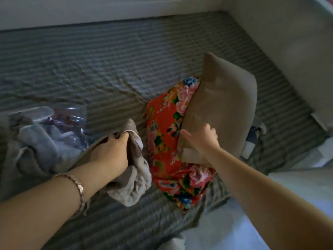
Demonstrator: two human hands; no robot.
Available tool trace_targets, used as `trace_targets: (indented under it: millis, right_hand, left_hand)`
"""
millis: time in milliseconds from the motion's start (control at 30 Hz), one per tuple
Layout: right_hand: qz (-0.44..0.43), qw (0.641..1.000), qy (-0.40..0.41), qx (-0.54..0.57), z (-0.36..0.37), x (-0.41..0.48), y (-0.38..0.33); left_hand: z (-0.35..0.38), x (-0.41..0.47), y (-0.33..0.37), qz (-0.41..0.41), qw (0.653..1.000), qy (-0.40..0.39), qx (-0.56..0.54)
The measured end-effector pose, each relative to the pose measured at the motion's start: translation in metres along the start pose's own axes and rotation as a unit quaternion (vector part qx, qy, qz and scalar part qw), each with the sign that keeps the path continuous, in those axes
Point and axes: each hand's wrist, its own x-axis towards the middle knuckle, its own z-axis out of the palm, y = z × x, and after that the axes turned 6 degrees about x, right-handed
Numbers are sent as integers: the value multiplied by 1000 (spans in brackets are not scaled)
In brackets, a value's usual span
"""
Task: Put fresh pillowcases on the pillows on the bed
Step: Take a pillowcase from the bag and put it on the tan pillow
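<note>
A taupe-covered pillow stands tilted on the bed, leaning over a red floral pillow that lies beneath and in front of it. My right hand rests against the lower left side of the taupe pillow, with the fingers loosely bent and the thumb pointing left. My left hand grips a bunched grey-brown pillowcase just left of the floral pillow. A bracelet shows on my left wrist.
The bed carries a grey ribbed cover. A clear plastic bag with folded grey fabric lies at the left. Pale walls close the far side and right side. Loose cloth and papers sit by the right edge.
</note>
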Motion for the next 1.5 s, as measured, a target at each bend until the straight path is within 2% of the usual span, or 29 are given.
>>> trace_targets:
  millis: [33,100,200,367,467,533,600,700,767,800,867,900,933,1033,1133,1300,1500]
  right_hand:
    - [23,998,47,23,-7,21,8]
    - [63,992,90,58,-19,61,17]
    - [131,986,78,65,-21,124,17]
    - [143,986,67,50,16,192,-17]
    - [155,983,97,-6,25,219,-26]
    - [121,984,126,-32,21,228,-18]
    - [43,989,138,-19,2,226,1]
    - [-77,991,95,53,-47,213,39]
    - [-110,985,58,117,-73,207,66]
    - [-123,982,68,130,-80,207,80]
    - [-132,976,154,82,-86,211,101]
    - [-100,975,188,67,-87,214,108]
    - [-38,978,190,79,-89,218,113]
    - [141,969,93,183,-92,237,118]
    - [177,955,70,229,-88,253,126]
    - [138,933,132,306,-94,260,141]
    - [-36,966,179,185,-89,202,103]
  left_hand:
    - [6,15,16,-5,1000,-5,-16]
    - [11,43,45,-21,998,-4,-51]
    - [13,93,88,-65,994,4,-89]
    - [12,154,128,-80,994,-11,-67]
    - [13,172,141,-76,995,-12,-57]
    - [13,178,146,-75,996,-9,-55]
    - [10,180,150,-77,995,-5,-56]
    - [6,176,156,-75,996,3,-53]
    - [7,175,162,-73,996,-8,-42]
    - [8,175,165,-71,997,-14,-39]
    - [10,180,172,-69,997,-31,-28]
    - [10,184,175,-68,997,-41,-23]
    - [11,187,178,-67,996,-51,-19]
    - [13,200,185,-62,996,-71,-6]
    - [15,211,189,-57,996,-73,-2]
    - [22,216,176,-57,996,-28,-59]
    - [15,188,119,-102,989,15,-102]
